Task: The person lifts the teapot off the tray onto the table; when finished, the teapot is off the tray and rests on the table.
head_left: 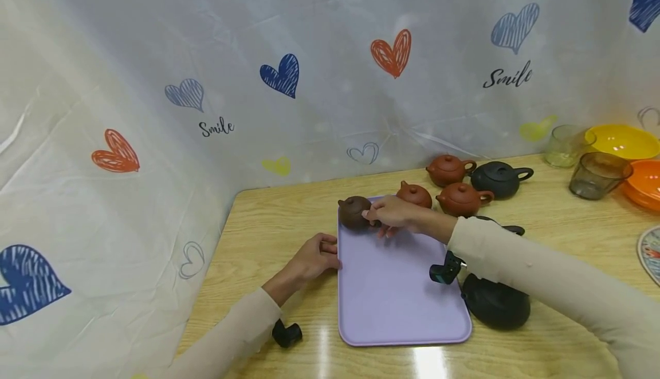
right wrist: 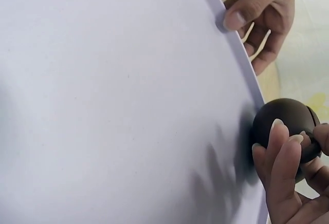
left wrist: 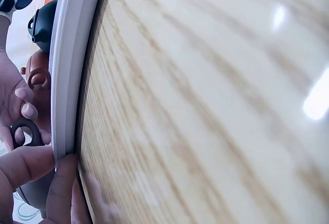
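A dark brown teapot (head_left: 353,213) is at the far left corner of the lilac tray (head_left: 397,293), its spout toward the left. My right hand (head_left: 394,213) holds it by the handle; the handle's ring shows between the fingers in the left wrist view. Whether its base touches the tray, I cannot tell. At the tray's left side, my left hand (head_left: 314,257) pinches the rim, thumb on top and fingers outside and below, as the right wrist view shows. A reddish-brown teapot (head_left: 414,194) stands behind the right hand, by the tray's far right corner.
Right of the tray are two more reddish-brown teapots (head_left: 460,198), a black teapot (head_left: 497,178) and other black pots, partly behind the right sleeve (head_left: 536,270). Two glasses (head_left: 598,176), a yellow bowl (head_left: 624,141) and an orange bowl (head_left: 647,181) stand farther right. A printed curtain (head_left: 330,110) hangs behind.
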{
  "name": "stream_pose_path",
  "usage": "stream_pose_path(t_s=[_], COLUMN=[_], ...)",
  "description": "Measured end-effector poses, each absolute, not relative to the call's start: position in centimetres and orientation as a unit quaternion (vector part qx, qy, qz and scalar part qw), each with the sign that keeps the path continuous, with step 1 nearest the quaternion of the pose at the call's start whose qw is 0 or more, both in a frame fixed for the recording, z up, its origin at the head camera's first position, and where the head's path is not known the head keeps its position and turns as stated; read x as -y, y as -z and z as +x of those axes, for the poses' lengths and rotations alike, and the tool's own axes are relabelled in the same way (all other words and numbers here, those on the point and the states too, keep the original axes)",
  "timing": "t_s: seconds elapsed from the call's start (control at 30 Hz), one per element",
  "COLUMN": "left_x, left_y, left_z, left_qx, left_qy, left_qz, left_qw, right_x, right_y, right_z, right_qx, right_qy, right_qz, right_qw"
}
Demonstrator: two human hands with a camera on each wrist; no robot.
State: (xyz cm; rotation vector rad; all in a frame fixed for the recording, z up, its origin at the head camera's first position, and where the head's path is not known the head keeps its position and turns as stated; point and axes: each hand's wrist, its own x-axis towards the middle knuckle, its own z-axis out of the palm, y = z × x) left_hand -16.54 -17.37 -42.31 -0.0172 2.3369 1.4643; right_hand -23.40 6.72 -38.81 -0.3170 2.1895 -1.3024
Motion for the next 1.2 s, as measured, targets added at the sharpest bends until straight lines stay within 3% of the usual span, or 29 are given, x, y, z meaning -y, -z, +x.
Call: stream_pose_path(t_s=[0.6, 0.9, 1.2], left_x=[17.5, 17.6, 17.5], left_y=[42.6, 42.5, 42.4], left_z=[-16.9, -16.9, -16.6], left_qx=[-0.832, -0.821, -0.824], left_qy=[-0.517, -0.532, -0.530], left_qz=[-0.007, -0.003, -0.002], left_qw=[0.199, 0.207, 0.199], right_x=[-10.8, -14.7, -18.7], right_y=[35.4, 33.3, 32.6], right_z=[-23.6, -23.2, -21.8], right_qx=[-0.820, -0.823, -0.814], right_qy=[0.498, 0.509, 0.529], right_qz=[-0.146, -0.182, -0.167], right_qw=[0.241, 0.173, 0.171])
